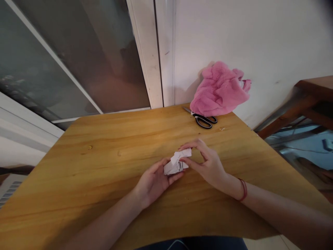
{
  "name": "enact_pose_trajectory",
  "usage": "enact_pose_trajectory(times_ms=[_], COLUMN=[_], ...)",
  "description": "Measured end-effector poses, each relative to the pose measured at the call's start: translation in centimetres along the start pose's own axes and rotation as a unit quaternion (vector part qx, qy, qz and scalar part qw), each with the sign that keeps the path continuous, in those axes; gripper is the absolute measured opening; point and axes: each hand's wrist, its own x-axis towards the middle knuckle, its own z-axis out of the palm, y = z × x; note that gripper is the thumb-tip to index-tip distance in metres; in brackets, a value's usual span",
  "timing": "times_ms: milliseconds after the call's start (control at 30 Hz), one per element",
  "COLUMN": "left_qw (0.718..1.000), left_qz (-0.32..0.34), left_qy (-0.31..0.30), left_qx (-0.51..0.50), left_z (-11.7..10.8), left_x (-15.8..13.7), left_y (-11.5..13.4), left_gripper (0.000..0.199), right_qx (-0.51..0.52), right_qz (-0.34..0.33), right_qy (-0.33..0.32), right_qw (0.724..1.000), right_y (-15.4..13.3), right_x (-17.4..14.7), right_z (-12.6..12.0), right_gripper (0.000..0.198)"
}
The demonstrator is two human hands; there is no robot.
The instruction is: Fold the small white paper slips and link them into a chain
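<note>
The stack of white paper slips [170, 168] sits in the fingers of the left hand [153, 181], which is turned palm up and curled around the stack's left and lower sides. The right hand [212, 170] comes over from the other side, gripping the top slip [184, 153] between thumb and fingers. Both hands are above the table [130, 135], nearer its front edge than its back. Exposed wood spreads widely to the left and reaches back to the door frame [146, 52]. Toward the back right, black-handled scissors [204, 121] lie against a pink cloth [221, 92], narrowing the room before the wall [260, 41].
</note>
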Motion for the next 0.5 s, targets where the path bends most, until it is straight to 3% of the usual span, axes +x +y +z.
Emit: enact_pose_trajectory(times_ms=[200, 500], left_qw=[0.999, 1.000], left_qz=[-0.033, 0.009], left_qy=[-0.013, 0.012], left_qx=[-0.004, 0.016], left_z=[0.32, -0.27], left_x=[-0.21, 0.04], left_y=[-0.13, -0.01], left_gripper=[0.035, 0.022], right_qx=[0.012, 0.005], right_qz=[-0.008, -0.025], right_qy=[-0.064, 0.001], right_qw=[0.998, 1.000], right_y=[-0.21, -0.33], right_x=[-0.43, -0.48], right_z=[0.61, 0.16], right_gripper=[0.030, 0.021])
